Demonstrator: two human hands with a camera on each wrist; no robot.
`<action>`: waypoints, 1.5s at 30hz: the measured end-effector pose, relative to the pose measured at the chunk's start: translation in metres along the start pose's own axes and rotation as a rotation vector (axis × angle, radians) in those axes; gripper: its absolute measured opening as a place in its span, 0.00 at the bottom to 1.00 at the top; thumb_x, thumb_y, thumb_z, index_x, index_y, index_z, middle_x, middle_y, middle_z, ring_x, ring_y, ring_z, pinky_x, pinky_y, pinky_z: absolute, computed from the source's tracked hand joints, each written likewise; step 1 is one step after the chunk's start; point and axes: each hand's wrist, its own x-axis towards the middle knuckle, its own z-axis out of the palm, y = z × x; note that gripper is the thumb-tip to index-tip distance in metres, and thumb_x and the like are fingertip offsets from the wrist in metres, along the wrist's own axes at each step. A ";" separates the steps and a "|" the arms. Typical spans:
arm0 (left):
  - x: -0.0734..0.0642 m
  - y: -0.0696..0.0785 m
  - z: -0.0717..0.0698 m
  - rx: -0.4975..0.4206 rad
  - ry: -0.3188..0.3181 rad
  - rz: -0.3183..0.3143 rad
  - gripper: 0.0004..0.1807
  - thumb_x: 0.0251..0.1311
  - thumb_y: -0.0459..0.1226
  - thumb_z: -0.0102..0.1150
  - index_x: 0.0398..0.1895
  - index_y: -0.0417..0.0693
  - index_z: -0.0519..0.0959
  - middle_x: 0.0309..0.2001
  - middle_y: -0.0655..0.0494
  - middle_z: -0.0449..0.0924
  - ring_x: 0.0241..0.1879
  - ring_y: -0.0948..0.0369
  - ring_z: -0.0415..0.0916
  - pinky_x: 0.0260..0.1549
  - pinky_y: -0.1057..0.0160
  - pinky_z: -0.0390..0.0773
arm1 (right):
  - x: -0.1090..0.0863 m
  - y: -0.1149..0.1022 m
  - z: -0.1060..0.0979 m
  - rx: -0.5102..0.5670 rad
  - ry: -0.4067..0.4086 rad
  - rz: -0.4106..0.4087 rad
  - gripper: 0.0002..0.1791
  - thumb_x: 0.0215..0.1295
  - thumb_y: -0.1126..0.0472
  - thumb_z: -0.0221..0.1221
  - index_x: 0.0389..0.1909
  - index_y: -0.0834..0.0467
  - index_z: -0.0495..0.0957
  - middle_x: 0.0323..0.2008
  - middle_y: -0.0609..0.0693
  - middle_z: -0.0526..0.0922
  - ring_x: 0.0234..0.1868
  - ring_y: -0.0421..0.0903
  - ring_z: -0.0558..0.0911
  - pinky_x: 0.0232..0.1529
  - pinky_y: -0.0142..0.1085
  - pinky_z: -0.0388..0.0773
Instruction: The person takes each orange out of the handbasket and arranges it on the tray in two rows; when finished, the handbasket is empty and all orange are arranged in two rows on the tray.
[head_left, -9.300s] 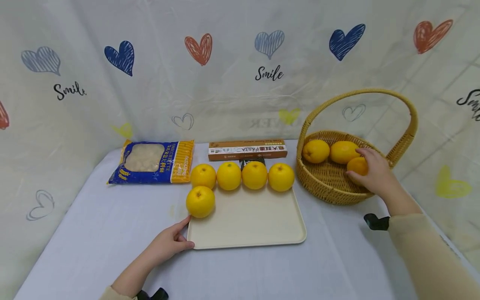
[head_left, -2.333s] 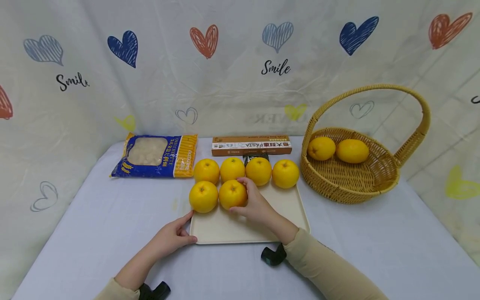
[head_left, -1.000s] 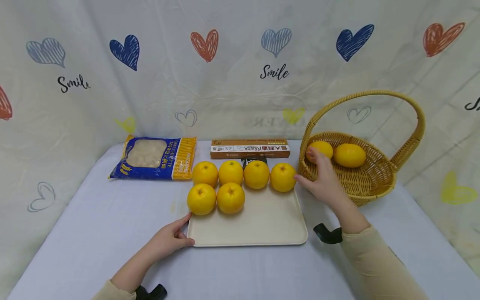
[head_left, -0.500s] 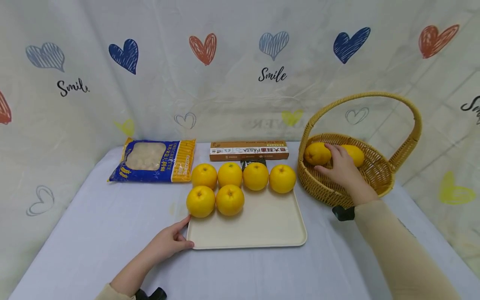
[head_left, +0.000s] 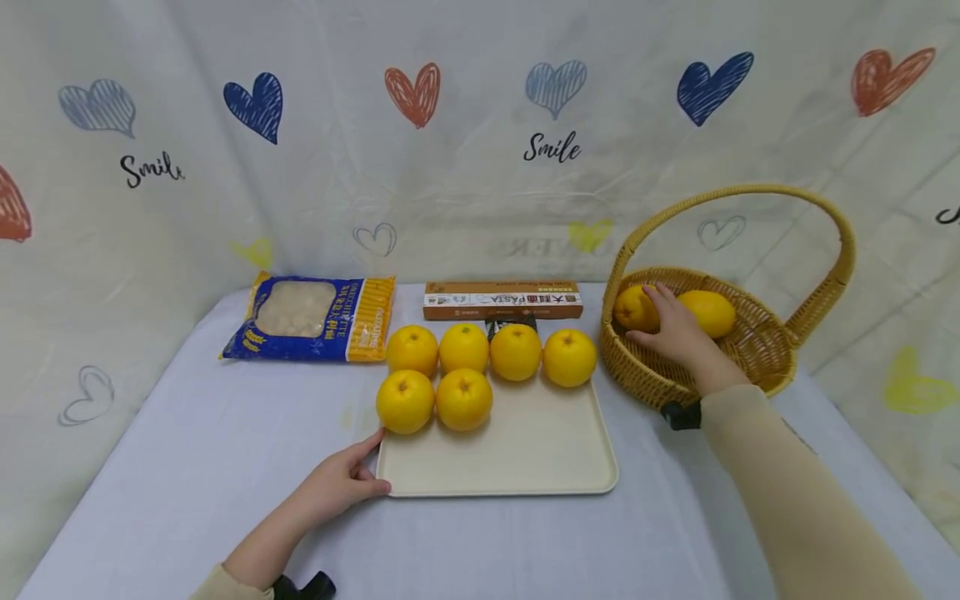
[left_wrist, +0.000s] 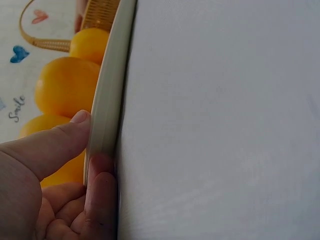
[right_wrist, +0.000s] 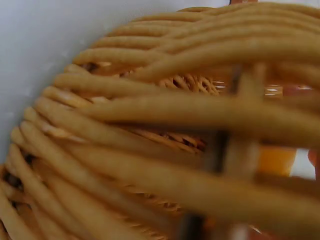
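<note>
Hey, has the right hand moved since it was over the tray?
Yes: against the tray, the right hand has gone right and farther back, into the basket.

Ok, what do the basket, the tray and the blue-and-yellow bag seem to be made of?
The basket: wicker or rattan-like strands, perhaps synthetic, faintly glossy; the weave shows clearly. The tray: probably plastic, smooth, cream, with a thin even rim. The bag: likely plastic film, printed and creased, with a see-through window.
</note>
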 end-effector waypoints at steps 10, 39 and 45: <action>0.002 0.001 -0.001 0.004 0.005 -0.007 0.48 0.41 0.49 0.69 0.68 0.50 0.58 0.19 0.56 0.72 0.20 0.62 0.63 0.21 0.66 0.64 | 0.000 -0.001 0.001 0.029 0.079 0.032 0.42 0.60 0.53 0.57 0.70 0.56 0.46 0.62 0.71 0.47 0.60 0.73 0.51 0.55 0.65 0.51; 0.004 0.000 0.000 -0.001 -0.002 -0.021 0.47 0.42 0.48 0.69 0.68 0.51 0.58 0.20 0.57 0.73 0.20 0.62 0.64 0.23 0.66 0.64 | 0.005 0.002 0.008 -0.016 0.038 0.063 0.39 0.57 0.59 0.60 0.66 0.57 0.52 0.65 0.72 0.41 0.60 0.78 0.44 0.53 0.66 0.48; 0.004 -0.001 0.000 -0.007 -0.007 -0.014 0.48 0.42 0.48 0.69 0.68 0.49 0.57 0.19 0.56 0.74 0.20 0.62 0.64 0.23 0.66 0.65 | 0.008 0.002 0.010 0.050 0.042 0.064 0.37 0.55 0.62 0.61 0.64 0.59 0.54 0.64 0.73 0.41 0.60 0.75 0.51 0.55 0.65 0.53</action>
